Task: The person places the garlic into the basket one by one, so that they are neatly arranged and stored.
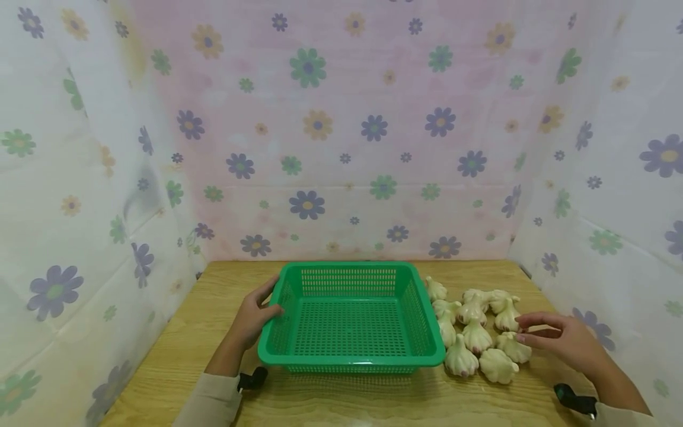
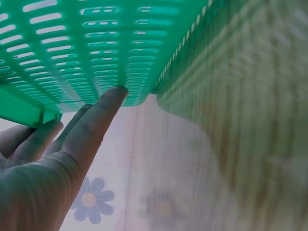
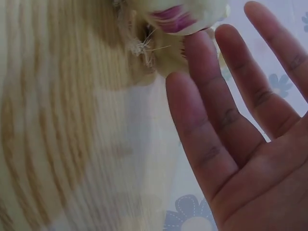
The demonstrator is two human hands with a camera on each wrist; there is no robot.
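A green plastic basket [image 1: 349,360] with slotted walls stands in the middle of the wooden table, nothing inside it. My left hand [image 1: 253,317] grips its left rim, thumb over the edge and fingers along the outer side. From the left wrist view, the left hand [image 2: 53,163] has one finger against the slotted wall [image 2: 96,53]. Several garlic bulbs [image 1: 477,337] lie grouped right of the basket. My right hand [image 1: 573,344] is at their right edge, fingers extended and nothing held. In the right wrist view its fingertips [image 3: 199,41] are close to a purple-streaked garlic bulb [image 3: 178,17]; contact is unclear.
Wood-grain table [image 1: 176,344] lies under everything. Flower-print cloth [image 1: 341,148] walls enclose the table at the back, left and right. A dark wrist camera [image 1: 253,378] sits at the left wrist, another wrist camera [image 1: 573,400] at the right.
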